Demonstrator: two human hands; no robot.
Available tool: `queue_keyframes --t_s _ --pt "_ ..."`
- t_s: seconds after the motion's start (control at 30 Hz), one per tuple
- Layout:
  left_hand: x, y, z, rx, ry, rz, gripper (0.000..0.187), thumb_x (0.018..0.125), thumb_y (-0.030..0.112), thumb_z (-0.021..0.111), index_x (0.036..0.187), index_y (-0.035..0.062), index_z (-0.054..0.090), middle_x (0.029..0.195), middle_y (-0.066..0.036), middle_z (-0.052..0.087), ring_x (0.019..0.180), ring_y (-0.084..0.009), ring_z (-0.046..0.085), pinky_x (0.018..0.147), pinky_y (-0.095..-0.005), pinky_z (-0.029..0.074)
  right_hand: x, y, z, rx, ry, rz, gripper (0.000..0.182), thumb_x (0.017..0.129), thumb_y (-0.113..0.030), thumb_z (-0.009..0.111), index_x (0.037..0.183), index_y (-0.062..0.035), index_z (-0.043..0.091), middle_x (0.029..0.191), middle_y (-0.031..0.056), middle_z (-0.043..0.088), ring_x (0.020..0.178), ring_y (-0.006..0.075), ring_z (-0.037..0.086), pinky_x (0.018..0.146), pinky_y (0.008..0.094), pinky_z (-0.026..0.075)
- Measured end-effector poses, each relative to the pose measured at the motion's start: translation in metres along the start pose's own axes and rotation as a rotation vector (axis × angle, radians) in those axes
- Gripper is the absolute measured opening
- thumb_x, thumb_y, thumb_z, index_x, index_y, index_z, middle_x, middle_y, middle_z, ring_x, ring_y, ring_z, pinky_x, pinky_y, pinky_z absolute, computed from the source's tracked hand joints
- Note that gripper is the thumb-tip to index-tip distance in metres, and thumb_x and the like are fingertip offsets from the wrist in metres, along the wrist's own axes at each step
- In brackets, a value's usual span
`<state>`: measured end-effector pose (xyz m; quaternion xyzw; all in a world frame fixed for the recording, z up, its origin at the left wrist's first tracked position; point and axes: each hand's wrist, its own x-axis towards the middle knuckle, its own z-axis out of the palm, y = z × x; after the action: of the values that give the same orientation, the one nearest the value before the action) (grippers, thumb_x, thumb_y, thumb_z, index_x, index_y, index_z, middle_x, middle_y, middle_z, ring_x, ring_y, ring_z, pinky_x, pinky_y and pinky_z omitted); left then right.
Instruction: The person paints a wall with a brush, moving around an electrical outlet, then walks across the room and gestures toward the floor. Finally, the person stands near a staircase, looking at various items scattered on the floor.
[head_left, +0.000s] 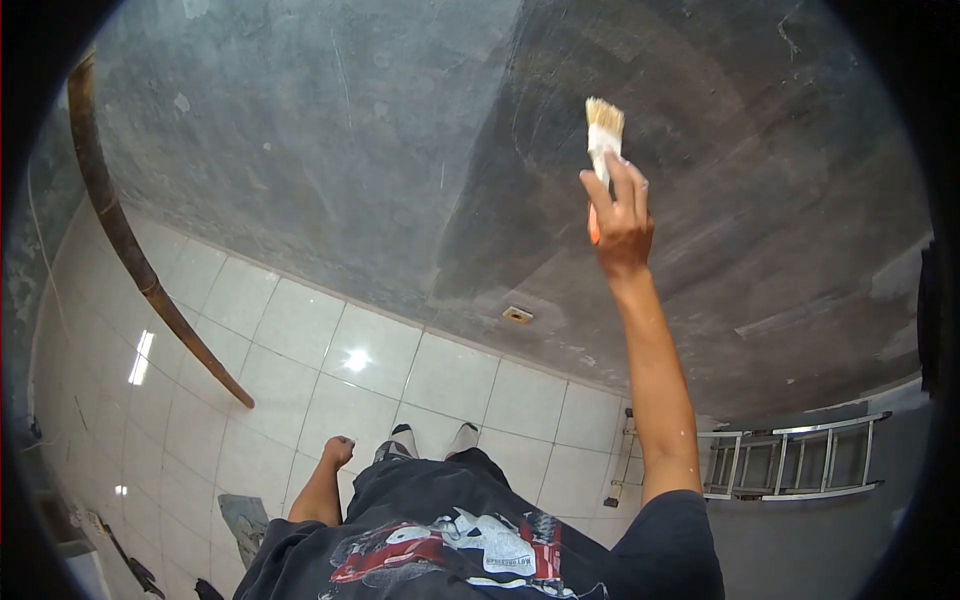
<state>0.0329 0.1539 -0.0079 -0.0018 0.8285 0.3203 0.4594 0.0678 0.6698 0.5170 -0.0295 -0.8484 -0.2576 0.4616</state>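
Note:
My right hand [625, 215] is raised on an outstretched arm, fingers wrapped round a paintbrush [604, 138]. The brush has pale bristles pointing up, a white ferrule area and an orange handle end showing below my fingers. Its bristles are close over the dark wall [720, 180], which is patchy brown-black here and lighter grey to the left. My left hand [340, 450] hangs low by my side, fingers curled closed, with nothing seen in it.
A wall socket [517, 315] sits low on the wall. To the left a curved brown pole [140, 265] leans down to the tiled floor [350, 400]. An aluminium ladder [795, 460] is at the right. A grey flat piece [243, 525] lies behind my left arm.

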Motion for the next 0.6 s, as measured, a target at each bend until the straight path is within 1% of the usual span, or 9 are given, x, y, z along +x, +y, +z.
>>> queue_keyframes --t_s 0.07,0.13,0.2,0.37,0.4,0.43,0.5,0.53,0.6 --pt "0.005 0.002 0.002 0.006 0.003 0.013 0.029 0.085 0.023 0.06 0.093 -0.004 0.067 0.075 -0.015 0.067 0.066 -0.0224 0.065 0.063 -0.0364 0.051 -0.008 -0.012 0.012 -0.026 0.004 0.027 0.024 0.073 -0.006 0.067 0.096 -0.0119 0.067 0.117 0.0103 0.061 0.101 0.0271 0.059 0.07 0.0336 0.057" --pt "-0.003 0.012 0.004 -0.078 -0.005 0.02 0.03 0.085 0.023 0.06 0.095 -0.0047 0.066 0.077 -0.015 0.068 0.067 -0.0228 0.065 0.063 -0.0367 0.051 -0.057 -0.036 0.042 0.119 -0.333 0.027 0.02 0.072 -0.008 0.067 0.092 -0.0111 0.067 0.116 0.0111 0.061 0.101 0.0257 0.059 0.066 0.0337 0.057" --pt "-0.004 0.013 0.008 -0.109 -0.011 0.026 0.031 0.086 0.023 0.06 0.096 -0.0052 0.066 0.077 -0.015 0.068 0.067 -0.0228 0.065 0.063 -0.0372 0.051 -0.103 -0.058 0.055 0.266 -0.706 -0.201 0.015 0.071 -0.008 0.066 0.086 -0.01 0.065 0.115 0.0116 0.061 0.102 0.0248 0.059 0.064 0.0335 0.056" --pt "-0.007 -0.01 0.022 -0.113 -0.014 -0.02 0.031 0.085 0.025 0.059 0.091 -0.0044 0.066 0.078 -0.018 0.067 0.069 -0.025 0.066 0.063 -0.0389 0.052 -0.06 -0.05 0.032 0.264 -0.407 -0.14 0.014 0.07 -0.008 0.066 0.084 -0.0094 0.063 0.116 0.011 0.06 0.102 0.0247 0.059 0.064 0.0336 0.056" --pt "-0.002 -0.022 0.023 -0.039 -0.036 -0.017 0.032 0.085 0.027 0.058 0.087 -0.0033 0.068 0.079 -0.019 0.068 0.071 -0.0266 0.067 0.065 -0.0396 0.052 -0.035 -0.042 0.02 0.191 -0.242 -0.103 0.014 0.071 -0.008 0.066 0.085 -0.0095 0.063 0.116 0.0108 0.06 0.102 0.0251 0.059 0.065 0.0337 0.056" --pt "0.015 -0.04 0.019 0.547 -0.158 0.14 0.034 0.085 0.031 0.054 0.082 0.0018 0.071 0.086 -0.02 0.069 0.076 -0.0299 0.067 0.072 -0.0411 0.052 -0.021 -0.035 0.014 0.116 -0.218 -0.052 0.017 0.07 -0.01 0.067 0.086 -0.0108 0.063 0.117 0.0104 0.06 0.104 0.027 0.058 0.067 0.0332 0.056" --pt "0.045 -0.063 0.033 0.821 -0.271 0.117 0.028 0.078 0.029 0.056 0.088 0.0089 0.073 0.093 -0.016 0.07 0.085 -0.0314 0.066 0.077 -0.0421 0.051 -0.013 -0.035 0.017 0.083 -0.104 0.031 0.017 0.07 -0.011 0.068 0.086 -0.0118 0.063 0.114 0.0095 0.06 0.102 0.0268 0.058 0.067 0.033 0.056" --pt "0.041 -0.053 0.008 1.209 -0.311 0.541 0.033 0.07 0.039 0.061 0.088 0.0144 0.072 0.098 -0.011 0.069 0.093 -0.0305 0.066 0.075 -0.0403 0.053 -0.014 -0.034 0.02 0.094 -0.005 0.1 0.017 0.07 -0.013 0.068 0.086 -0.0128 0.064 0.112 0.0087 0.06 0.101 0.0266 0.058 0.066 0.0328 0.056" --pt "0.049 -0.045 0.005 1.303 -0.555 0.493 0.039 0.068 0.044 0.063 0.096 0.0186 0.072 0.103 -0.009 0.069 0.098 -0.0282 0.065 0.079 -0.0392 0.053 -0.046 -0.032 0.033 0.126 -0.354 -0.159 0.017 0.069 -0.015 0.069 0.086 -0.0149 0.064 0.104 0.0054 0.061 0.097 0.0231 0.058 0.064 0.0324 0.055"
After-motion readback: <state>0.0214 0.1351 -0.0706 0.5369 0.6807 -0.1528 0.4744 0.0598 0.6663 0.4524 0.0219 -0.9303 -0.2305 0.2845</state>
